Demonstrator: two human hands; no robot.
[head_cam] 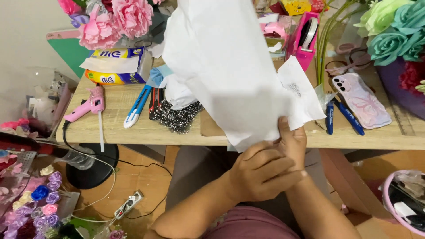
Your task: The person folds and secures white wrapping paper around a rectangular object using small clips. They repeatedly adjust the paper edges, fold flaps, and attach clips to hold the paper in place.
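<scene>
A large sheet of white paper (221, 62) rises from my hands up over the wooden table (133, 124), hiding much of the table's middle. My left hand (261, 170) is closed around the sheet's lower end, just below the table's front edge. My right hand (292, 141) sits behind and partly under the left one, thumb up against the paper's bottom corner, gripping it too.
On the table lie a pink glue gun (88, 104), a blue box cutter (137, 106), a black glittery piece (177, 117), a tissue pack (117, 66), a pink tape dispenser (305, 37), two blue pens (341, 117) and a phone (361, 99). Paper flowers (119, 17) stand behind.
</scene>
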